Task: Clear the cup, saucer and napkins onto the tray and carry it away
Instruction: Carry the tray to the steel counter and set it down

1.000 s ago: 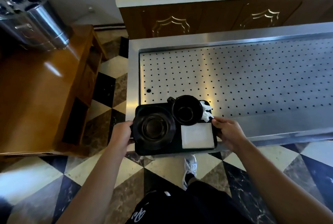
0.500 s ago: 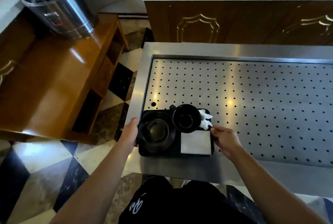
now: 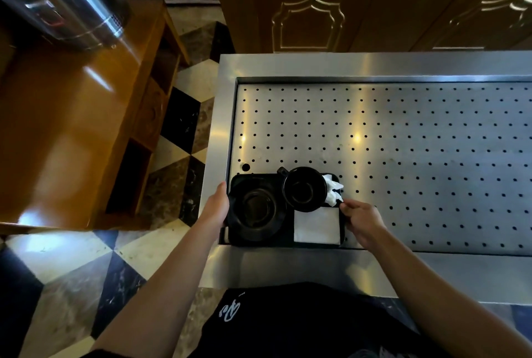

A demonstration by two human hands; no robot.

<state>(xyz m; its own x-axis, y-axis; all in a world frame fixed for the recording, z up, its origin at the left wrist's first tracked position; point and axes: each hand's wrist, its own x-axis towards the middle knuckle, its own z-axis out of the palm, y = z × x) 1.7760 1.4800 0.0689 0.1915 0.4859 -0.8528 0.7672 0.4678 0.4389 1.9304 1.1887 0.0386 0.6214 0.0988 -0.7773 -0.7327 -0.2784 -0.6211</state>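
Note:
A black rectangular tray [image 3: 285, 242] rests in the near left corner of the perforated steel counter [image 3: 403, 142]. On it lie a black saucer [image 3: 254, 209] at left, a black cup [image 3: 305, 189] at the back, a flat white napkin [image 3: 316, 225] in front and a crumpled white napkin [image 3: 332, 192] at the right rear. My left hand [image 3: 216, 208] grips the tray's left edge. My right hand [image 3: 362, 219] holds the tray's right edge, fingers curled by the crumpled napkin.
A wooden side table [image 3: 72, 127] with a steel cylinder [image 3: 72, 3] on it stands to the left across a strip of checkered floor [image 3: 178, 133]. Brown cabinet doors [image 3: 359, 6] rise behind the counter. The counter's raised steel rim [image 3: 288, 265] runs in front of the tray.
I have stepped up to the counter. The tray moved forward over the rim and now sits down on the perforated surface, both hands still on its edges.

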